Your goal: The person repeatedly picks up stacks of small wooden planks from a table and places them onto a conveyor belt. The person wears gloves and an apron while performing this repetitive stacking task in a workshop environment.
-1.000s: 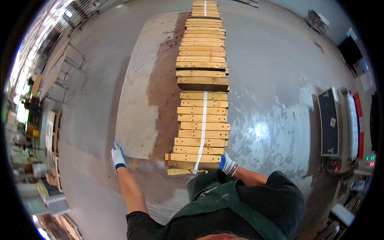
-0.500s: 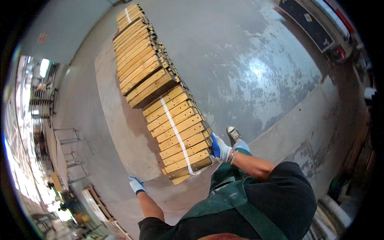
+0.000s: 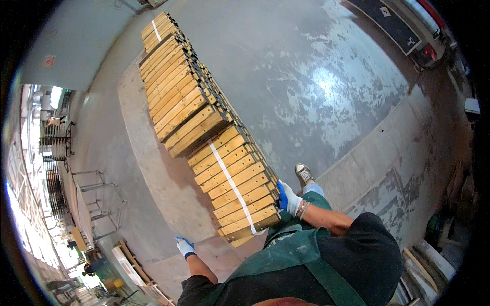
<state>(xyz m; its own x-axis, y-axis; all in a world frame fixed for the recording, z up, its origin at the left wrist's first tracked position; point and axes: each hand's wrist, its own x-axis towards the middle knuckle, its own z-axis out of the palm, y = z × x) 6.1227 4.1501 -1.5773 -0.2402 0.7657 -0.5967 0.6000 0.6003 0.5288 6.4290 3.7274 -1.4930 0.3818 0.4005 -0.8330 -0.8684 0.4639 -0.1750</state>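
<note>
A long row of stacked light wooden slats (image 3: 232,176) with dark ends stretches away in front of me, and a white strap (image 3: 229,178) runs over its nearest bundle. My right hand (image 3: 291,199), in a white and blue glove, lies against the right side of that bundle near its close end, fingers stretched along the slat ends. Its fingertips are partly hidden against the wood. My left hand (image 3: 186,247), gloved likewise, hangs in the air left of the bundle, with its fingers extended and nothing in them.
My shoe (image 3: 304,174) is on the grey floor right of the stack. Metal frames (image 3: 97,204) stand at the left, with a pallet-like wooden piece (image 3: 131,262) below them. A dark flat panel (image 3: 385,23) is at the far right. Boards (image 3: 426,268) lie at the lower right.
The near bundle appears lower and farther right in the view. My right hand stays against its side. The left hand appears slightly lower and farther right, still apart from the slats.
</note>
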